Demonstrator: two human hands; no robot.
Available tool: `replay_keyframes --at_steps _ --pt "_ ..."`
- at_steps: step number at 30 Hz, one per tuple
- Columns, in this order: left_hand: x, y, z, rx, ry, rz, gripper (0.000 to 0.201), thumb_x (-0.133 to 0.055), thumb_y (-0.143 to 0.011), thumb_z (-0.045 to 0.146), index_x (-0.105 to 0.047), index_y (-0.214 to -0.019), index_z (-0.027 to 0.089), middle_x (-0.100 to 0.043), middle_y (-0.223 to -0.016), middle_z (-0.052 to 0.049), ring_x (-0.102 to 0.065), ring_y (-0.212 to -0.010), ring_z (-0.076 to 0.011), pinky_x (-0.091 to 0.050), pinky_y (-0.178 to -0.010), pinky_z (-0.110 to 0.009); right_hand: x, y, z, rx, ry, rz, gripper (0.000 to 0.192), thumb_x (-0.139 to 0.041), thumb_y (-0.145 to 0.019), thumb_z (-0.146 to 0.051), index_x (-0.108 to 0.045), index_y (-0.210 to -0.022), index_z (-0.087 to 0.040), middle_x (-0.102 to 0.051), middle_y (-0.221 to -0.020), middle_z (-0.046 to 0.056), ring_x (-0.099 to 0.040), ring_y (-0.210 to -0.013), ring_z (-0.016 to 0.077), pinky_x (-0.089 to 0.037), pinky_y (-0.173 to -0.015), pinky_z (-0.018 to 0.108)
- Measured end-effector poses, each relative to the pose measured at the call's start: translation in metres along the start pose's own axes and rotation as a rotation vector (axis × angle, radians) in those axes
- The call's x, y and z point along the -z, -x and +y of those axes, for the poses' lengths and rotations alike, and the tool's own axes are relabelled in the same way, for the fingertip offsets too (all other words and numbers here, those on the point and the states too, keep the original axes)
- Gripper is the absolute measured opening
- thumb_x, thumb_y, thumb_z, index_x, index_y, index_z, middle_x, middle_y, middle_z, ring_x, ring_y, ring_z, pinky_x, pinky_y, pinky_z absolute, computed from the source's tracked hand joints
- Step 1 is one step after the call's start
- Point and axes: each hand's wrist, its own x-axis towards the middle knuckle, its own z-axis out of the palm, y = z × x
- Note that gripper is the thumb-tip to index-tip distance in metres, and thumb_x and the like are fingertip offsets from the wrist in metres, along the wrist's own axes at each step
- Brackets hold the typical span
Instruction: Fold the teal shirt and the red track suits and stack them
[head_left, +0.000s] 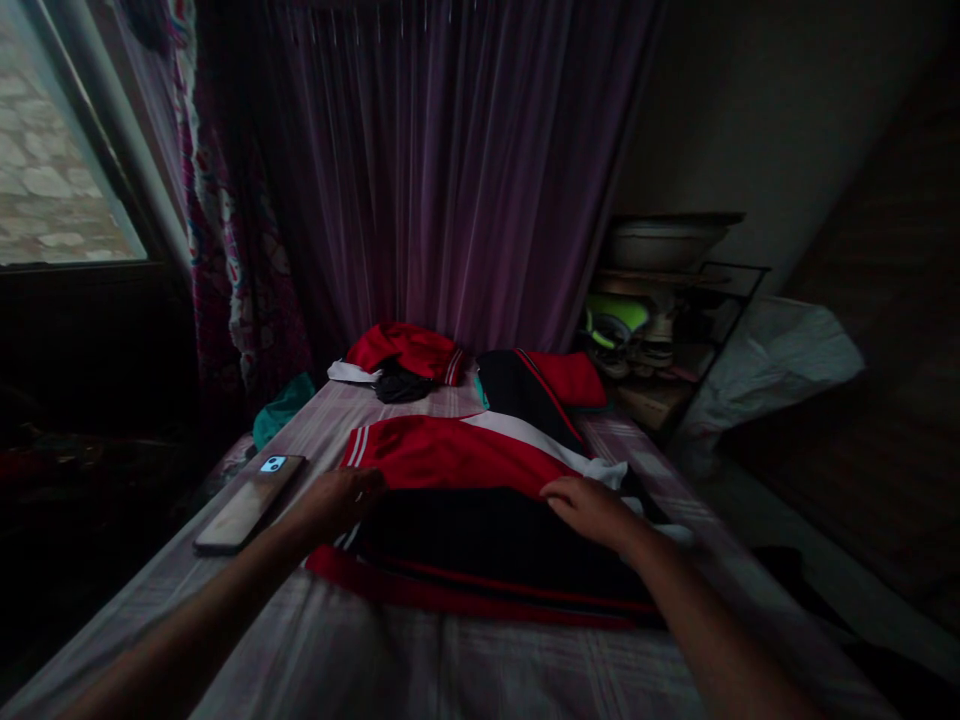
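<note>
A red, black and white track jacket [450, 450] lies spread over the plaid-covered surface in front of me, with white stripes at its left end. My left hand [349, 500] is closed on the cloth near those stripes, its fingertips partly hidden. My right hand [592, 510] pinches the fabric where the red meets the black, toward the right side. Between the two hands the dark section runs in a fairly straight edge. White cloth bunches just beyond my right hand.
A phone [251, 505] lies face down to the left. Behind are a heap of red clothing [405, 350] and folded dark and red clothes [529, 385]. Purple curtains [450, 180] hang at the back. A shoe rack [667, 370] and white bag [780, 350] stand right.
</note>
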Motion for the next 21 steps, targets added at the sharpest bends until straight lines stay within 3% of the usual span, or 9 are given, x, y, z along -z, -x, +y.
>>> replay_keyframes --at_steps 3,5,9,12,16,19,21 --pt "-0.017 -0.036 0.010 -0.064 -0.001 -0.028 0.034 -0.039 -0.095 0.030 -0.072 -0.103 0.026 -0.076 -0.108 -0.005 -0.071 -0.098 -0.0213 -0.053 -0.085 -0.031 -0.004 -0.033 -0.004 -0.023 0.076 0.053 0.034 -0.048 -0.086 -0.022 -0.079 -0.098 -0.031 -0.078 -0.104 0.001 -0.071 -0.098 0.0202 -0.051 -0.088 0.030" --pt "-0.026 -0.061 0.008 -0.086 -0.008 -0.042 0.037 -0.039 -0.095 0.028 -0.072 -0.109 0.023 -0.073 -0.120 -0.008 -0.068 -0.111 -0.0236 -0.051 -0.096 -0.036 0.004 -0.058 0.003 -0.129 0.094 0.122 0.033 -0.048 -0.089 -0.025 -0.077 -0.105 -0.030 -0.078 -0.106 0.001 -0.071 -0.097 0.0194 -0.051 -0.086 0.028" --pt "-0.036 -0.104 -0.008 -0.074 -0.020 -0.049 0.041 -0.037 -0.096 0.027 -0.070 -0.118 0.017 -0.070 -0.126 -0.012 -0.065 -0.118 -0.0267 -0.049 -0.104 -0.042 0.032 -0.119 0.033 -0.406 0.098 0.257 0.038 -0.049 -0.092 -0.024 -0.068 -0.124 -0.022 -0.074 -0.117 0.007 -0.068 -0.108 0.0203 -0.049 -0.092 0.026" --pt "-0.046 -0.127 -0.016 -0.105 -0.028 -0.038 0.040 -0.039 -0.097 0.027 -0.069 -0.121 0.016 -0.069 -0.128 -0.013 -0.063 -0.121 -0.0264 -0.047 -0.107 -0.043 0.043 -0.168 0.058 -0.496 0.106 0.303 0.047 -0.050 -0.093 -0.031 -0.057 -0.137 -0.015 -0.067 -0.130 0.015 -0.063 -0.118 0.0255 -0.048 -0.097 0.033" --pt "-0.071 -0.143 -0.022 -0.176 -0.032 0.012 0.040 -0.047 -0.096 0.032 -0.063 -0.131 0.022 -0.062 -0.140 -0.010 -0.054 -0.133 -0.0258 -0.040 -0.115 -0.045 0.038 -0.216 0.079 -0.656 0.143 0.247 0.066 -0.060 -0.088 -0.047 -0.050 -0.142 -0.009 -0.066 -0.127 0.022 -0.064 -0.114 0.0321 -0.050 -0.091 0.039" --pt "-0.090 -0.143 -0.029 -0.138 -0.062 -0.031 0.050 -0.048 -0.096 0.043 -0.053 -0.143 0.025 -0.051 -0.151 -0.009 -0.042 -0.142 -0.0299 -0.035 -0.117 -0.053 0.032 -0.230 0.094 -0.634 0.207 0.193 0.041 -0.060 -0.090 -0.038 -0.065 -0.124 -0.015 -0.070 -0.118 0.017 -0.066 -0.110 0.0295 -0.050 -0.087 0.036" --pt "-0.098 -0.140 -0.034 -0.106 -0.076 -0.076 0.055 -0.044 -0.097 0.049 -0.046 -0.148 0.028 -0.044 -0.156 -0.009 -0.037 -0.145 -0.0315 -0.032 -0.117 -0.056 0.030 -0.231 0.105 -0.618 0.234 0.244 0.032 -0.050 -0.096 -0.032 -0.067 -0.118 -0.017 -0.069 -0.119 0.017 -0.065 -0.112 0.0276 -0.049 -0.088 0.035"
